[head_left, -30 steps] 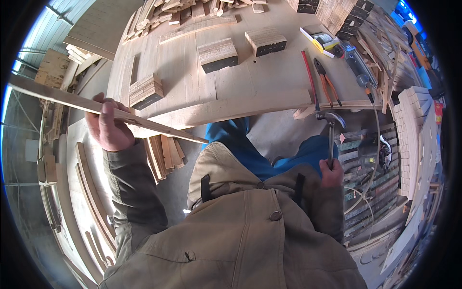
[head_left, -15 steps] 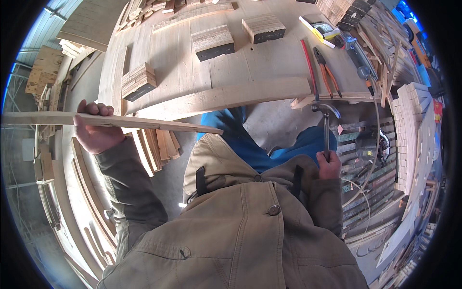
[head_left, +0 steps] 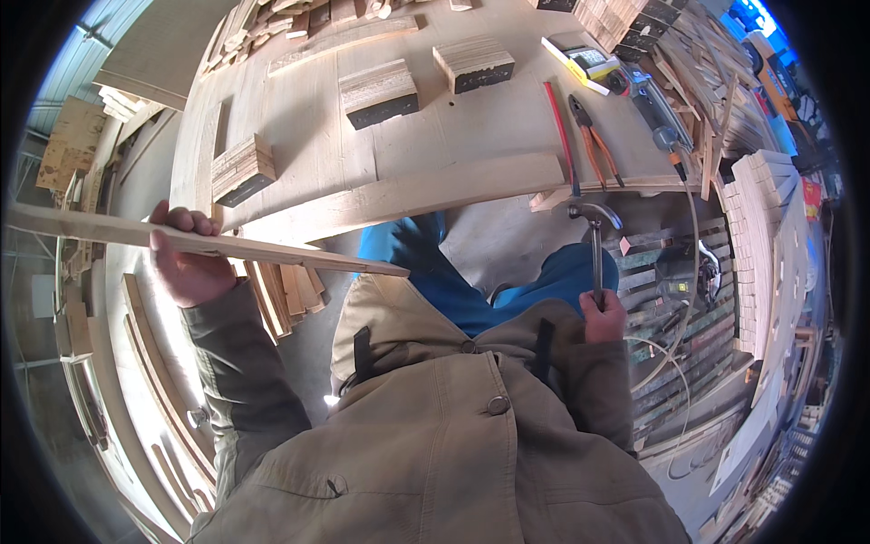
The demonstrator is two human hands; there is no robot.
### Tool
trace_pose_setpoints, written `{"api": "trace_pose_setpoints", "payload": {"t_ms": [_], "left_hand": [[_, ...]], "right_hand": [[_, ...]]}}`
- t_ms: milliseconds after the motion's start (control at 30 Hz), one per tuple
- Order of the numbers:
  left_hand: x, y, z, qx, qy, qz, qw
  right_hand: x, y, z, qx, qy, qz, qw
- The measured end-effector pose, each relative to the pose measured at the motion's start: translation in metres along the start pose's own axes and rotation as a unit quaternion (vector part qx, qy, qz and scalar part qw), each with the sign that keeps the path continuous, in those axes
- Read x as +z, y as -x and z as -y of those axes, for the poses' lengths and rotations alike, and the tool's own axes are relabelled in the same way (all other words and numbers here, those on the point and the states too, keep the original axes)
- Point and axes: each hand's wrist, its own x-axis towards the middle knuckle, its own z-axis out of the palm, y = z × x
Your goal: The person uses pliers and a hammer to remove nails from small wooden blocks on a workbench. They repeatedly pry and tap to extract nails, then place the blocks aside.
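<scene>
Strip position: wooden strip is held in the air at the person's left, below the near edge of the workbench and apart from it.
Strip axis: long axis runs nearly left to right across the view, the right tip dipping slightly toward the knees; the left end passes out toward the rim of the view.
Left grip: left hand is closed round the strip, fingers over the top edge, thumb side under it. The grip sits left of the strip's middle, so the longer visible length extends to the right.
Right grip: right hand is closed on the lower end of the handle of 1 hammer, which stands nearly upright with the head at top, just under the bench edge.
Key relation: strip tip lies well to the left of the hammer head, with the blue trousers between them.
Nearer hand: left hand alone touches the strip.
Bench items: 3 wood blocks and pliers; a red tool beside them is possibly a pry bar.
</scene>
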Motion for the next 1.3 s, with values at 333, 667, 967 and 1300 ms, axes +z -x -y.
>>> {"api": "trace_pose_setpoints", "payload": {"t_ms": [333,667,967,1300], "left_hand": [[0.037,0.053,0.048,-0.012,-0.158,-0.006,0.987],[-0.015,0.011,-0.006,0.101,-0.225,-0.113,0.963],[-0.233,0.038,-0.066,0.122,-0.494,-0.354,0.785],[-0.376,0.266,0.056,-0.265,-0.58,-0.407,0.654]], "right_hand": [[0.002,0.001,0.008,0.0,0.067,0.003,0.998],[0.006,0.005,0.012,-0.022,0.075,0.024,0.997],[0.015,-0.003,0.006,-0.072,0.121,0.07,0.987],[0.028,0.0,0.02,-0.094,0.175,0.105,0.974]]}}
